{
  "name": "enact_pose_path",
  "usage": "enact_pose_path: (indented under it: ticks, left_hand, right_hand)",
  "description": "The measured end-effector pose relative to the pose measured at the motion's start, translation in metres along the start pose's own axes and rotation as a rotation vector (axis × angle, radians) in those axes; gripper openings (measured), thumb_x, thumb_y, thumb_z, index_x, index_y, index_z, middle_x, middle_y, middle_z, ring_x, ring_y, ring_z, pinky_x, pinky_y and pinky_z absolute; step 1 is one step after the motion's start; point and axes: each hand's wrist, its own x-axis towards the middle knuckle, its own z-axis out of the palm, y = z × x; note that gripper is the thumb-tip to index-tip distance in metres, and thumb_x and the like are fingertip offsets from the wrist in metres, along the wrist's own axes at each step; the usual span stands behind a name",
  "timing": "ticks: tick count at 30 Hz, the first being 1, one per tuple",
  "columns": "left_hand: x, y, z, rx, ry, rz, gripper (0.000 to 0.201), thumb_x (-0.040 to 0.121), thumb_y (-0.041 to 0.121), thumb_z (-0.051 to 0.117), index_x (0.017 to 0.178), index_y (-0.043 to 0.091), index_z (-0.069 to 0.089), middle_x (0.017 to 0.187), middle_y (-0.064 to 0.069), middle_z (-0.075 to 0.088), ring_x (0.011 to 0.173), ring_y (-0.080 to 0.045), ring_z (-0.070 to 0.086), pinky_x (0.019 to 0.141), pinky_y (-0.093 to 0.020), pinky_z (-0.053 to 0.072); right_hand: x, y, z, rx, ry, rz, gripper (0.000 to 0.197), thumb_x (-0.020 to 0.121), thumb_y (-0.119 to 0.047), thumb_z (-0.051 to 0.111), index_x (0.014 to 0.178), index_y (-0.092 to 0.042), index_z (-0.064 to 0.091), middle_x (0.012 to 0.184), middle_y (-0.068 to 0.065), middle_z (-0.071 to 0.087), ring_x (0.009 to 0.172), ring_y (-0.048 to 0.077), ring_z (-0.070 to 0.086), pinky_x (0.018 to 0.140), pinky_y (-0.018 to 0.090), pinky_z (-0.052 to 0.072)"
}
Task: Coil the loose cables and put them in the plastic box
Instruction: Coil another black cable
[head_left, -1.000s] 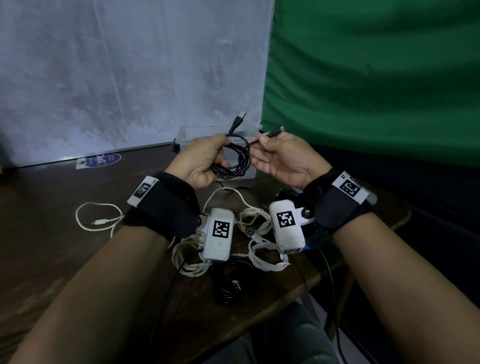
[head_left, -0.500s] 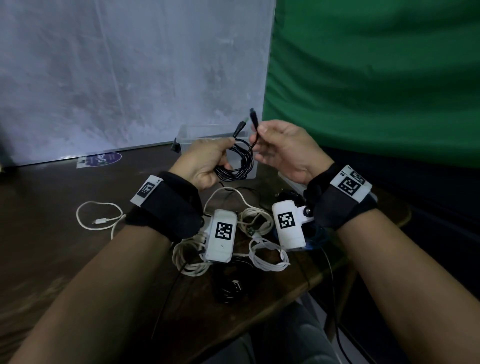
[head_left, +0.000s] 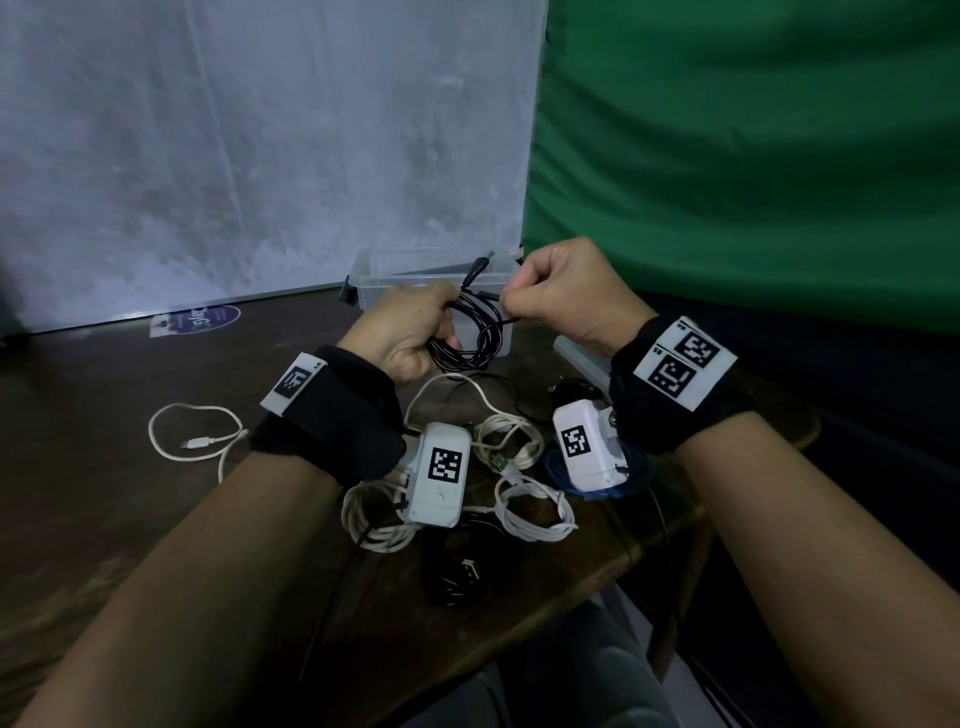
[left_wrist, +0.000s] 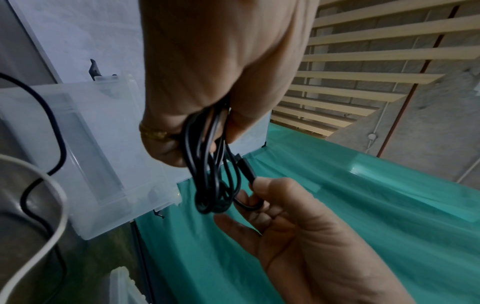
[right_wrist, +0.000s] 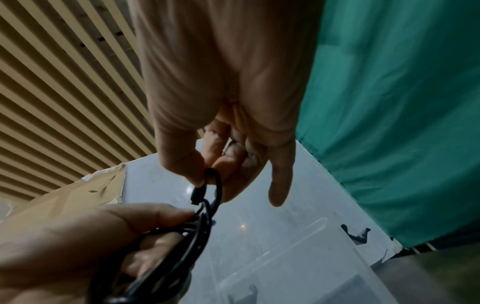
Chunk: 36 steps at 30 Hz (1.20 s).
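Observation:
My left hand (head_left: 415, 327) grips a coiled black cable (head_left: 480, 332) held up above the table, just in front of the clear plastic box (head_left: 387, 280). One plug of this black cable (left_wrist: 207, 181) sticks up from the coil toward the box. My right hand (head_left: 550, 293) pinches the cable's other end close beside the coil; in the right wrist view the thumb and forefinger hold the plug end of the black cable (right_wrist: 205, 195) in a small loop. The left hand (right_wrist: 78, 242) shows there too, and the right hand (left_wrist: 280, 207) shows in the left wrist view.
Several white cables (head_left: 519, 499) lie tangled on the dark wooden table (head_left: 104, 493) under my wrists, one loose white cable (head_left: 192, 441) to the left. A blue cable (head_left: 561, 473) and a black bundle (head_left: 457, 577) lie near the front edge. The box lid (head_left: 576, 358) rests at right.
My right hand has carried the cable's free end from up and out to the right down close against the coil. The left hand keeps its grip on the coil.

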Motion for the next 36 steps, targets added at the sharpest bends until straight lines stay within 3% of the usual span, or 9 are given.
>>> enact_pose_path:
  ticks: [5,11,15,19,26,31,34,36]
  left_hand:
    - [-0.001,0.001,0.001,0.047,0.016,0.020,0.022,0.094,0.008,0.048,0.072,0.009,0.045,0.032,0.003,0.034,0.024,-0.010,0.033,0.036,-0.013,0.035]
    - [-0.001,-0.001,0.004,0.035,-0.004,0.042,0.025,0.094,0.007,0.048,0.069,0.011,0.045,0.035,0.003,0.032,0.026,-0.009,0.031,0.036,-0.013,0.034]
    - [0.000,-0.004,0.004,0.006,-0.019,0.069,0.025,0.095,0.007,0.047,0.070,0.013,0.046,0.039,0.004,0.031,0.029,-0.007,0.029,0.035,-0.014,0.033]
    - [-0.002,-0.004,0.004,0.016,-0.008,0.088,0.026,0.094,0.007,0.047,0.070,0.014,0.044,0.043,0.003,0.031,0.031,-0.007,0.029,0.036,-0.015,0.033]
    - [-0.009,-0.005,0.011,0.100,-0.050,0.146,0.031,0.095,0.009,0.048,0.064,0.014,0.043,0.044,0.001,0.032,0.033,-0.009,0.032,0.042,-0.023,0.033]
    - [-0.013,0.000,0.010,0.081,-0.107,0.159,0.032,0.096,0.010,0.046,0.064,0.014,0.047,0.046,0.002,0.029,0.034,-0.006,0.028,0.041,-0.022,0.034]
    - [-0.016,0.005,0.009,0.000,-0.170,0.124,0.026,0.098,0.013,0.044,0.072,0.014,0.049,0.043,0.007,0.032,0.035,-0.003,0.028,0.040,-0.018,0.035]
    - [-0.016,0.006,0.009,-0.042,-0.204,0.108,0.023,0.098,0.015,0.043,0.076,0.014,0.049,0.042,0.008,0.032,0.034,-0.003,0.028,0.040,-0.017,0.034]
  right_hand:
    - [0.000,0.000,0.001,0.005,-0.013,-0.019,0.004,0.070,0.005,0.069,0.066,0.004,0.067,0.069,0.016,0.066,0.060,0.012,0.056,0.057,0.022,0.048]
    - [0.005,-0.001,0.002,-0.134,0.003,-0.024,0.011,0.068,0.002,0.069,0.059,-0.004,0.065,0.059,0.005,0.062,0.055,0.010,0.054,0.057,0.026,0.049]
    - [0.007,0.000,0.004,-0.193,0.009,-0.052,0.029,0.068,0.001,0.069,0.048,-0.016,0.056,0.050,-0.005,0.054,0.044,-0.002,0.047,0.051,0.022,0.044]
    - [0.008,0.003,0.004,-0.232,-0.039,-0.056,0.024,0.067,-0.004,0.070,0.050,-0.016,0.059,0.055,-0.001,0.059,0.050,0.006,0.052,0.054,0.028,0.047]
    - [0.009,0.001,0.006,-0.352,-0.023,-0.018,0.028,0.074,-0.007,0.066,0.052,-0.015,0.050,0.057,0.003,0.051,0.052,0.013,0.046,0.052,0.022,0.039]
    - [0.010,0.005,0.009,-0.074,0.037,-0.041,0.016,0.074,-0.008,0.077,0.065,-0.008,0.064,0.064,0.006,0.063,0.058,0.012,0.055,0.061,0.030,0.050]
    - [0.007,0.006,0.008,0.238,0.046,0.035,0.024,0.072,-0.004,0.079,0.065,-0.012,0.057,0.055,-0.002,0.056,0.049,0.006,0.051,0.050,0.023,0.047]
    - [0.005,0.006,0.007,0.407,0.026,0.117,0.028,0.075,-0.004,0.076,0.064,-0.014,0.052,0.055,-0.004,0.057,0.053,0.009,0.055,0.050,0.024,0.049]
